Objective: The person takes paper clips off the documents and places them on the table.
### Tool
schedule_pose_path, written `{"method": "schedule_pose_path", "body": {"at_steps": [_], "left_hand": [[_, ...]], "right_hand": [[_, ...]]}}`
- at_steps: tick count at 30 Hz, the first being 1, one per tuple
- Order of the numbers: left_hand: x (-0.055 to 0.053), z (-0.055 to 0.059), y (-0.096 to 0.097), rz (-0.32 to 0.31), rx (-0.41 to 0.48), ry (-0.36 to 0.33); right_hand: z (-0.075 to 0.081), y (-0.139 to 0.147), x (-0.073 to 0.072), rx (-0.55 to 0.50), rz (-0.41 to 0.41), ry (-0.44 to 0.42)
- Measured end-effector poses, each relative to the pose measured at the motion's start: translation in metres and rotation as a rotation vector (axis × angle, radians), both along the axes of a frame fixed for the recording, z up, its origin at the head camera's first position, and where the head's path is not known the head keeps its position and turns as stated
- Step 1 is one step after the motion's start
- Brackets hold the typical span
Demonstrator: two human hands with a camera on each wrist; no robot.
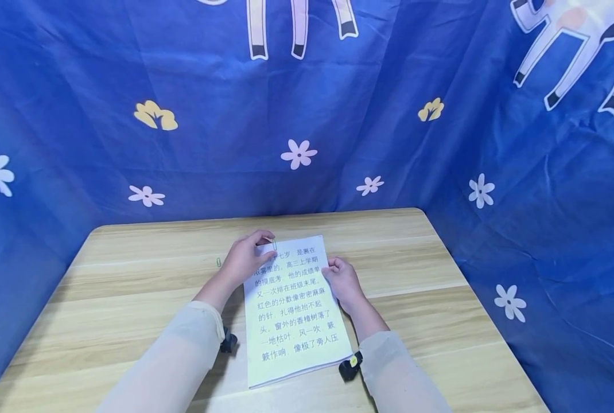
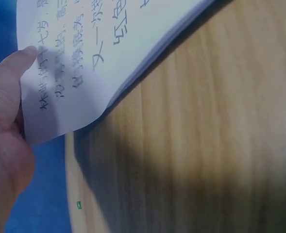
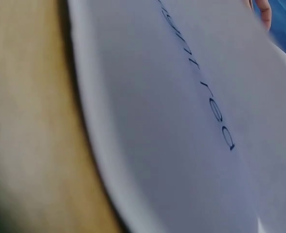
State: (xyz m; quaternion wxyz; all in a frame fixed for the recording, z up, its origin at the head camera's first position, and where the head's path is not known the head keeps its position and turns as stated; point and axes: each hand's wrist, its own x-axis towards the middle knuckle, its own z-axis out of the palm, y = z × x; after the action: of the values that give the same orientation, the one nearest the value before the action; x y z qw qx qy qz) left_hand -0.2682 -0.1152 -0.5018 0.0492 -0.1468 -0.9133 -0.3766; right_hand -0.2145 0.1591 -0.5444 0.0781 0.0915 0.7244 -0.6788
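Observation:
A stack of printed paper sheets [image 1: 291, 310] is held tilted above the wooden table, its printed side facing me. My left hand [image 1: 245, 258] grips the top left corner; in the left wrist view its thumb [image 2: 19, 62] lies on the printed face. A green paper clip [image 1: 274, 244] stands at the top edge, right between the left thumb and index fingertips. On the right edge, my right hand [image 1: 344, 281] pinches the stack, thumb in front and the other fingers partly hidden behind. The right wrist view shows the sheets [image 3: 181, 145] close up, with left fingers [image 3: 264, 12] beyond.
Another green paper clip [image 1: 218, 262] lies on the wooden table [image 1: 147, 275] left of the left hand. Black wrist cameras [image 1: 349, 367] hang below both sleeves. A blue patterned curtain [image 1: 296, 103] encloses the table's back and sides.

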Motion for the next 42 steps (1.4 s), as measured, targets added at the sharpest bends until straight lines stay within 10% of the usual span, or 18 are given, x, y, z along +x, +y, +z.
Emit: {"method": "schedule_pose_path", "body": {"at_steps": [42], "left_hand": [[0.0051,0.007,-0.0013,0.004,-0.028,0.093]], "right_hand": [[0.0006,0.0,0.0018,0.013,0.009,0.012]]}}
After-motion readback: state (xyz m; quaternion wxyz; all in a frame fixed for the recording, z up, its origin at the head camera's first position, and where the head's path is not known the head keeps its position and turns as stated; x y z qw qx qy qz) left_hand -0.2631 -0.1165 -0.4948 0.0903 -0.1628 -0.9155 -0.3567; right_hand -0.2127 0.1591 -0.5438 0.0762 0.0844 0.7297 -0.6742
